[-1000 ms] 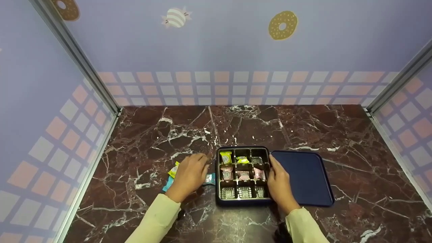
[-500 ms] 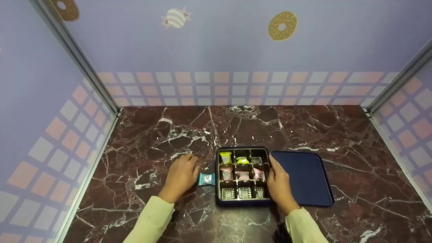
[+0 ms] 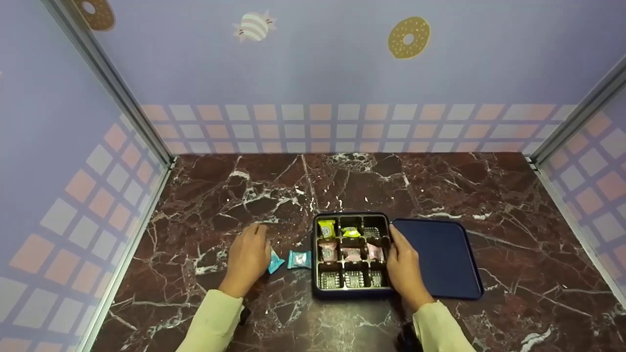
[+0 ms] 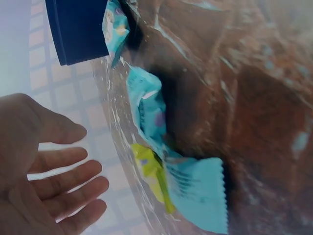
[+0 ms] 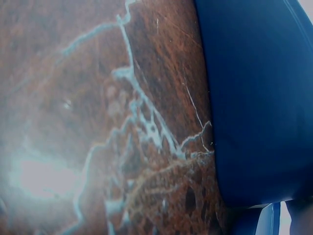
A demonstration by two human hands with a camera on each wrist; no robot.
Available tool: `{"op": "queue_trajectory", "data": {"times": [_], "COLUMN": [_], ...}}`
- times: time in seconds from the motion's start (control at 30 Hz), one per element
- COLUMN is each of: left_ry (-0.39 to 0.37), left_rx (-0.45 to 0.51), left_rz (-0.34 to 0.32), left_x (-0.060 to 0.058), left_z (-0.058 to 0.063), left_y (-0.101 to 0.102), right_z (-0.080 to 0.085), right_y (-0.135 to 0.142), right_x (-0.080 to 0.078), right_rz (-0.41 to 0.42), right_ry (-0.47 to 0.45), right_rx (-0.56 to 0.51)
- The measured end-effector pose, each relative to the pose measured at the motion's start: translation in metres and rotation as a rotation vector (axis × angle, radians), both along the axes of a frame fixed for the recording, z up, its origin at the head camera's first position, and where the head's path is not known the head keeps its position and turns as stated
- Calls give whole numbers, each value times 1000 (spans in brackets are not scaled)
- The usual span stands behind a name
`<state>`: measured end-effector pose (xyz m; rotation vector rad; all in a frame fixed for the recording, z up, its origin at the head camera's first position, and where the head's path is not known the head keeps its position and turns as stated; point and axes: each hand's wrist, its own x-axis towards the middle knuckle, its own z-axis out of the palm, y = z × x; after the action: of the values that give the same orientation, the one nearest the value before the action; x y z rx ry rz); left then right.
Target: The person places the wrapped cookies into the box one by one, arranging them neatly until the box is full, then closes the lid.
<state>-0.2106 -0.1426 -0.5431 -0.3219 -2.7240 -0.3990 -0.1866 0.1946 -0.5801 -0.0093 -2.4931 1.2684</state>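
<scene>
Bracing the box (image 3: 352,293) should help — right hand (image 3: 405,266) straight-fingered along its right, left hand (image 3: 247,256) relaxed, empty, left of it.

Place: booth-like, three-sided | lavender panels (image 3: 323,73) with doughnut print (image 3: 419,45) | metal corner strips (image 3: 111,79) | marble-patterned tabletop (image 3: 440,190)

Navy box (image 3: 353,293): yellow candies (image 3: 327,229) around eleven o'clock, pink candies (image 3: 328,252) mid-row; navy lid (image 3: 442,259) at three, turquoise candies (image 3: 299,259) at nine; white-veined maroon table (image 3: 352,188).
</scene>
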Motion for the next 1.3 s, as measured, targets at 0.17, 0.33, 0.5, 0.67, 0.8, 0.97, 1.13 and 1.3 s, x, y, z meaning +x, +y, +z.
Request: {"op": "queue_trajectory", "data": {"times": [0.17,0.33,0.5,0.67,0.8,0.97,1.13,1.3], "left_ry": [-28,-84,-134,-117,-85,-53,-14,-17], "left_rx": [21,12,0,-21,-30,-37,-32,-24], "left_rz": [34,58,75,63,48,31,19,16], "left_x": [2,2,0,0,0,-1,-2,-2], "left_z": [-7,-12,-16,-20,-23,-25,-26,-24], "left_y": [-9,-16,-21,-24,-25,-26,-25,-22], "right_z": [1,1,1,1,1,1,0,0], "right_y": [0,0,0,0,0,0,0,0], "right_x": [2,1,1,0,1,0,0,0], "right_rz": [1,-4,-2,-1,-5,-4,3,1], "right_ry": [8,6,-9,-9,-6,-8,0,12], "right_rx": [9,1,-7,1,5,-1,-4,1]}}
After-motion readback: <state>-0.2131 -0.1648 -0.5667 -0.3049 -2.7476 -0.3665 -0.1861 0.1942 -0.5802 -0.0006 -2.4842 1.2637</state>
